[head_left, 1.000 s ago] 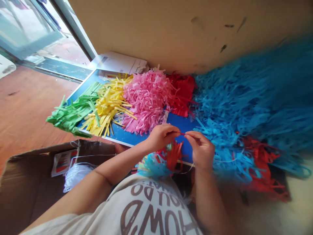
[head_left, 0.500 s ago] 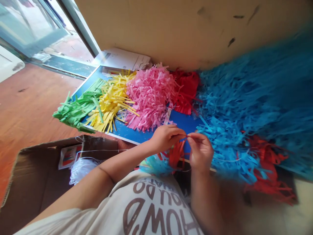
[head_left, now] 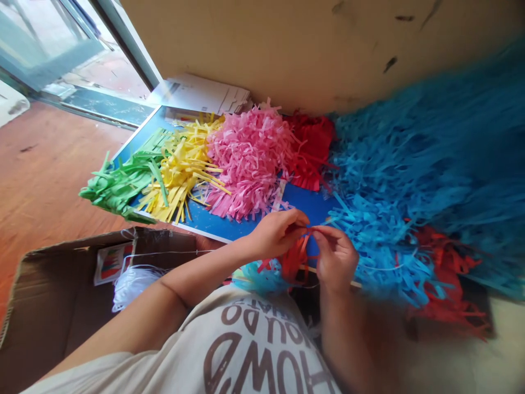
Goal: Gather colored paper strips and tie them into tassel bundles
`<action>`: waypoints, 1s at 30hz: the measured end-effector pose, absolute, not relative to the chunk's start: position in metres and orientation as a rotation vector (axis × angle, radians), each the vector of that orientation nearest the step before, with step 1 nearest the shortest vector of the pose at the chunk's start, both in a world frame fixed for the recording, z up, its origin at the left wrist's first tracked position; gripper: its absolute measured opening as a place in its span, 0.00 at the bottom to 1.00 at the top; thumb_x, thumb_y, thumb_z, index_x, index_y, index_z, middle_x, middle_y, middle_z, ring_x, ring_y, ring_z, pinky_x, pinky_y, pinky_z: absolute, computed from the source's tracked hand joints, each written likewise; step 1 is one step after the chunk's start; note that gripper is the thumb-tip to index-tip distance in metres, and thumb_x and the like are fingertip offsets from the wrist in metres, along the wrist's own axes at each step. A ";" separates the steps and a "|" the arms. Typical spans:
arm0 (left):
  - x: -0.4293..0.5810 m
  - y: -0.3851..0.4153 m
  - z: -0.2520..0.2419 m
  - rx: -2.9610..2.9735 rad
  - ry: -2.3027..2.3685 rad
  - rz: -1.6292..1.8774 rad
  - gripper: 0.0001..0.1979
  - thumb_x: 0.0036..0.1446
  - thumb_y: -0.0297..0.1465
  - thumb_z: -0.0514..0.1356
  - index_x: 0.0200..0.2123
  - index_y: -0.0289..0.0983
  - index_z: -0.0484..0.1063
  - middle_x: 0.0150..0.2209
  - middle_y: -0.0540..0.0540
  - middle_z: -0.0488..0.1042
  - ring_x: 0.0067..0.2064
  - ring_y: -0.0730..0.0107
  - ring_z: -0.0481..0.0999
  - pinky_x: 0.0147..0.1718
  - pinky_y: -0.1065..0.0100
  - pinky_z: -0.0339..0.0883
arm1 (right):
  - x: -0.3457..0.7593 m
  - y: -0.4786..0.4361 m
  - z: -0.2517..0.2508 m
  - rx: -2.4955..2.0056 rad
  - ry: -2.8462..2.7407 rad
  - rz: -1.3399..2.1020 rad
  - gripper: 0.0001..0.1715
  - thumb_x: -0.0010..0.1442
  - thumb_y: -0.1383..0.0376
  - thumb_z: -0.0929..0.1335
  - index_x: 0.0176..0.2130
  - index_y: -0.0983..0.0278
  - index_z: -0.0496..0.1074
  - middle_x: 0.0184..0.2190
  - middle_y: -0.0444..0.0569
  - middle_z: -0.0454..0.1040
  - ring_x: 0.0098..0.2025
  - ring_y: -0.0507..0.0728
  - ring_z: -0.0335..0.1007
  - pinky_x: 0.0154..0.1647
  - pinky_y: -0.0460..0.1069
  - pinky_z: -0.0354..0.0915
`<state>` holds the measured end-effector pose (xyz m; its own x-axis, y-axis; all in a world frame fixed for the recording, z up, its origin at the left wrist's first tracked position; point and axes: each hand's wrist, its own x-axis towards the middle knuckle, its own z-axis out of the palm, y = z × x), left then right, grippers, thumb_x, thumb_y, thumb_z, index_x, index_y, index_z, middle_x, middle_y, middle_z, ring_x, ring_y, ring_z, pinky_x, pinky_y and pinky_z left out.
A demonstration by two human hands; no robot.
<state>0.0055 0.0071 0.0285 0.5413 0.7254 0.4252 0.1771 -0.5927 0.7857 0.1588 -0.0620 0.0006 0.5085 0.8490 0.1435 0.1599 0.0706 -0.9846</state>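
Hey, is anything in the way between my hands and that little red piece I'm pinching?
Nothing visible is. The left hand and the right hand both pinch the red piece directly. The pink fringe lies beyond them on the blue table, not in between.

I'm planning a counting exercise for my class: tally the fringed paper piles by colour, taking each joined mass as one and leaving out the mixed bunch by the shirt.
Green pile: 1
Yellow pile: 1
Pink pile: 1
Red piles: 2 (far one, beside pink; near one, beside blue)
Blue pile: 1
Total: 6
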 end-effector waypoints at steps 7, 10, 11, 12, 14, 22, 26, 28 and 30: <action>0.012 0.010 0.029 2.217 0.669 1.109 0.10 0.69 0.33 0.54 0.39 0.36 0.73 0.36 0.42 0.79 0.37 0.69 0.78 0.39 0.69 0.71 | 0.161 -0.065 -0.003 -1.513 -0.927 0.531 0.13 0.56 0.55 0.75 0.35 0.62 0.80 0.34 0.47 0.82 0.37 0.56 0.78 0.43 0.51 0.72; 0.015 0.011 0.026 2.227 0.655 1.140 0.10 0.68 0.33 0.55 0.38 0.37 0.76 0.37 0.42 0.80 0.40 0.69 0.78 0.41 0.68 0.71 | 0.161 -0.067 -0.003 -1.567 -0.901 0.491 0.15 0.56 0.53 0.74 0.36 0.62 0.81 0.34 0.48 0.82 0.37 0.57 0.78 0.43 0.52 0.73; 0.016 0.011 0.026 2.245 0.641 1.146 0.10 0.68 0.33 0.56 0.39 0.37 0.76 0.38 0.42 0.80 0.41 0.68 0.78 0.43 0.67 0.71 | 0.162 -0.068 -0.003 -1.581 -0.909 0.471 0.16 0.56 0.53 0.74 0.37 0.62 0.81 0.35 0.48 0.82 0.37 0.57 0.79 0.43 0.52 0.73; 0.018 0.010 0.025 2.259 0.629 1.147 0.10 0.68 0.34 0.56 0.39 0.38 0.77 0.39 0.42 0.81 0.42 0.67 0.79 0.45 0.66 0.71 | 0.162 -0.069 -0.003 -1.591 -0.918 0.449 0.16 0.56 0.52 0.74 0.37 0.61 0.81 0.36 0.49 0.82 0.38 0.58 0.79 0.44 0.53 0.73; 0.021 0.009 0.024 2.265 0.635 1.134 0.11 0.67 0.34 0.56 0.38 0.38 0.78 0.38 0.42 0.81 0.41 0.67 0.79 0.45 0.65 0.70 | 0.163 -0.071 -0.004 -1.589 -0.934 0.413 0.15 0.57 0.52 0.74 0.37 0.61 0.81 0.36 0.49 0.82 0.38 0.58 0.79 0.44 0.53 0.73; 0.035 0.005 0.022 2.215 0.663 1.145 0.11 0.66 0.35 0.58 0.36 0.39 0.79 0.36 0.42 0.82 0.39 0.67 0.79 0.43 0.65 0.70 | 0.170 -0.079 0.001 -1.572 -0.989 0.310 0.11 0.61 0.56 0.72 0.37 0.59 0.81 0.37 0.48 0.82 0.39 0.57 0.79 0.45 0.53 0.74; 0.040 0.006 0.019 2.260 0.648 1.194 0.09 0.66 0.35 0.59 0.36 0.40 0.79 0.36 0.44 0.82 0.39 0.68 0.80 0.44 0.64 0.69 | 0.176 -0.083 0.002 -1.571 -1.034 0.273 0.09 0.62 0.59 0.71 0.38 0.59 0.82 0.37 0.48 0.83 0.39 0.57 0.79 0.44 0.52 0.74; 0.043 0.007 0.019 2.304 0.626 1.197 0.09 0.65 0.34 0.60 0.36 0.40 0.79 0.37 0.45 0.82 0.39 0.69 0.80 0.45 0.64 0.69 | 0.177 -0.084 0.001 -1.554 -1.062 0.247 0.08 0.62 0.60 0.71 0.39 0.58 0.81 0.37 0.47 0.83 0.39 0.56 0.79 0.44 0.51 0.74; 0.045 0.007 0.020 2.345 0.610 1.163 0.07 0.65 0.33 0.61 0.37 0.39 0.78 0.36 0.45 0.82 0.39 0.69 0.80 0.47 0.64 0.68 | 0.174 -0.085 0.002 -1.548 -1.099 0.226 0.08 0.63 0.61 0.70 0.38 0.58 0.81 0.36 0.47 0.83 0.38 0.56 0.79 0.43 0.51 0.74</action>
